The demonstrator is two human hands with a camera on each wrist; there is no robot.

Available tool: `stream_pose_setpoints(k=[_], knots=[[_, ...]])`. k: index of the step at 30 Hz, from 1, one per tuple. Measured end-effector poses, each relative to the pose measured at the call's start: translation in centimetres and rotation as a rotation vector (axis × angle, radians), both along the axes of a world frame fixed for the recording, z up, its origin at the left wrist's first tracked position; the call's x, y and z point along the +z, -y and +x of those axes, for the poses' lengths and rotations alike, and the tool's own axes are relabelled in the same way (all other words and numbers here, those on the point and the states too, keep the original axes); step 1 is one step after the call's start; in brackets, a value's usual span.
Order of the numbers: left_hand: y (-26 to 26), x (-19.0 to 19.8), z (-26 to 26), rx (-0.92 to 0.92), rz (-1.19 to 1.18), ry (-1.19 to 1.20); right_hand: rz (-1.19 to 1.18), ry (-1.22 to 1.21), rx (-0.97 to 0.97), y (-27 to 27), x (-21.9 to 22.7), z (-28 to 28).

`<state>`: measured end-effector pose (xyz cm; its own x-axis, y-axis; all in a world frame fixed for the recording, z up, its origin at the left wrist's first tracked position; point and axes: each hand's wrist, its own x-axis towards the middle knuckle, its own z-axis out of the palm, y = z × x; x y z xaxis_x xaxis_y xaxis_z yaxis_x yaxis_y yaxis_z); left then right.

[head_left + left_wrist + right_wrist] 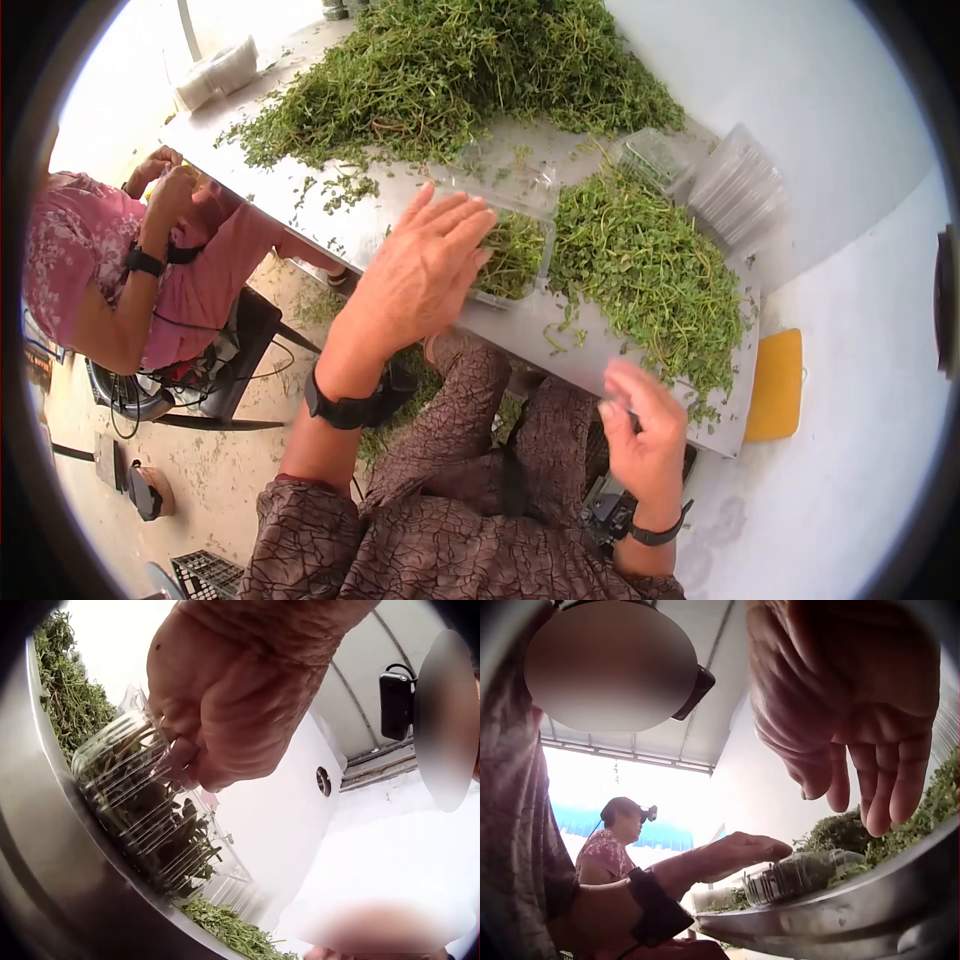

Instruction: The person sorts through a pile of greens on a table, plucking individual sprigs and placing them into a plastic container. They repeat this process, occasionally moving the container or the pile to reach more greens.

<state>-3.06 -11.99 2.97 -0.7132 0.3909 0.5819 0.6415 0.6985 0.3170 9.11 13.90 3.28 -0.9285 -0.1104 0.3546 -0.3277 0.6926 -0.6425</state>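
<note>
the left hand [415, 270] lies over the left side of the box [548, 252], fingers straight, gripping nothing; the right hand [645, 435] hangs empty and loose, right of the box and nearer the body. greens [518, 248] fill the box; a pile [650, 270] sits right of it. the box looks light and bendy, best held low by opposite walls; the greens look soft, springy, easily bruised.

White glare burns at ten o'clock in the head view, its edges curved and ringed black. The left hand [229, 705] and right hand [847, 705] look shaded against blown-out white in the wrist views, smooth blur masking eleven o'clock in the right
</note>
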Motion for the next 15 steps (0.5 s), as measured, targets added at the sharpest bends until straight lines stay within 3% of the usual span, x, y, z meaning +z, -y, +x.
stream_pose_setpoints(k=[1,8,15], knots=[[0.2,0.1,0.3,0.017,0.004,-0.014,0.052,-0.131,0.024,0.2,0.4,-0.5],[0.6,-1.0,0.5,0.010,-0.033,0.012,0.119,-0.256,0.205,3.5,2.6,-4.5],[0.3,-1.4,0.1,0.002,-0.064,0.004,0.238,-0.344,0.227,6.1,2.4,-8.6]])
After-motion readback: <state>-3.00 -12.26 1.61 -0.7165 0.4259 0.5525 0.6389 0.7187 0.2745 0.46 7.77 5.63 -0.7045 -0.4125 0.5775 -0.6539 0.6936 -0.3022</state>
